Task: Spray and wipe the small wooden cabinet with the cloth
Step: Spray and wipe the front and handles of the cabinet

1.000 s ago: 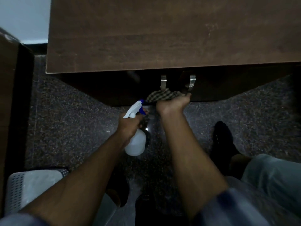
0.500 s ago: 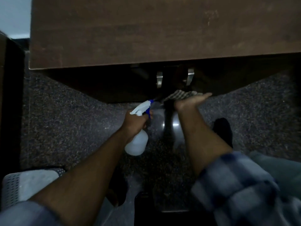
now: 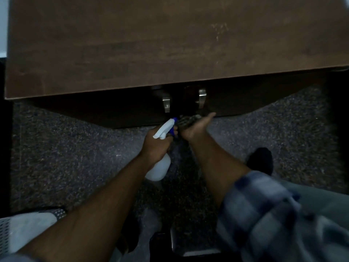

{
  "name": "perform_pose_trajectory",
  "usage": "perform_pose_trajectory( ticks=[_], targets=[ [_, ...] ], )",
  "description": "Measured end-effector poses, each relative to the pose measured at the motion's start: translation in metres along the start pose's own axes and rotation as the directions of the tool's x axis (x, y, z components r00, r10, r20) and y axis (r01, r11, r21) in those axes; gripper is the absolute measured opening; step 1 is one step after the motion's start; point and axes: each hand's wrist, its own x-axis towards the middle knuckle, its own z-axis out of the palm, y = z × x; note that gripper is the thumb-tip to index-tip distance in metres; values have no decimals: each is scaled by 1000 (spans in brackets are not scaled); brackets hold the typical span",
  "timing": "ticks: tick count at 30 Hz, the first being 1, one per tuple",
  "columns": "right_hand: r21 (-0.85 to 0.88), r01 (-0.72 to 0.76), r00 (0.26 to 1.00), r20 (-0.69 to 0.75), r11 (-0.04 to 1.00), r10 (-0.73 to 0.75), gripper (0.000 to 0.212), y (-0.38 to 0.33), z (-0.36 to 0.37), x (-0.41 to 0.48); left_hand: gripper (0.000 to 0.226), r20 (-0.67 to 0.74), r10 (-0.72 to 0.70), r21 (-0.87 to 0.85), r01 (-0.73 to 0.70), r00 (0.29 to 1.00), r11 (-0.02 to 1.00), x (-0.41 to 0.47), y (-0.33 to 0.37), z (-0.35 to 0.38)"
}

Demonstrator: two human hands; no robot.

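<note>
Dim light hangs over a speckled dark floor (image 3: 62, 154), and against it stands the small wooden cabinet (image 3: 170, 44), seen from above so that its brown top fills most of the view.

Low in front of the cabinet doors, the left hand (image 3: 156, 146) is clenched around the neck of a spray bottle (image 3: 160, 167), its white body hanging below the fist and its white and blue nozzle head (image 3: 166, 127) tilted up toward the cabinet front. Just beside it, nearly touching, the right hand (image 3: 196, 125) presses a dark checked cloth (image 3: 186, 121) against the lower part of the cabinet face, fingers stretched flat over the fabric rather than curled; the cloth is bunched between the palm and the wood.

Right above the cloth, two metal handles (image 3: 166, 104) hang side by side on the shadowed doors. A rolled plaid sleeve (image 3: 264, 214) covers the right forearm near the elbow, while the left forearm is bare. A dark shoe (image 3: 261, 159) rests on the floor to the right of the arms. At the bottom left corner sits a pale perforated bin (image 3: 22, 229), partly cut off by the frame.
</note>
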Motion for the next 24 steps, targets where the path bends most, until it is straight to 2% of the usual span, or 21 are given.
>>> perform_pose_trajectory(
  ticks=[1,2,5,6,8,11,12,14,16,17,18,19,22,24],
  targets=[
    [-4,-7,999,32,1000,7,103,0,5,-11,55,-3,1,0,-1,1000,1000,-1,0,1],
    [18,45,998,33,999,-45,98,-7,6,-17,55,-5,1,-6,-1,1000,1000,-1,-1,2],
    [69,331,942,-77,941,-326,78,-50,-5,-8,53,-11,-16,-22,16,1000,1000,-8,5,7],
    [114,357,933,-78,927,-350,80,-66,-10,-7,50,-37,-26,-30,25,999,999,-8,6,10],
    [111,297,953,-89,948,-288,89,-82,-21,2,47,-53,-63,-22,62,997,998,-8,11,19],
    [24,155,987,-41,988,-154,102,-93,-33,8,53,60,-64,-10,64,996,998,-3,20,33],
    [29,163,986,-27,986,-162,101,-98,-34,4,53,91,-55,-7,56,994,998,0,26,39],
    [98,278,959,27,956,-282,96,-110,-32,-12,54,158,-24,28,20,987,999,5,37,52],
    [150,414,910,-57,898,-410,93,-121,-27,-26,50,207,-3,28,-3,978,1000,10,52,65],
    [215,419,907,-60,882,-416,93,-123,-25,-26,40,218,-5,21,0,976,1000,11,57,71],
    [223,402,915,-59,888,-399,94,-122,-22,-21,29,208,-27,28,21,978,999,12,60,76],
    [182,348,937,-47,920,-345,98,-119,-19,-18,27,187,-44,49,35,981,998,12,63,79],
    [41,150,986,-74,988,-147,110,-98,-18,-8,38,168,13,33,-18,986,999,10,65,84],
    [16,141,989,-35,990,-141,109,-105,-20,-13,51,160,35,32,-41,986,999,4,64,82]
  ],
)
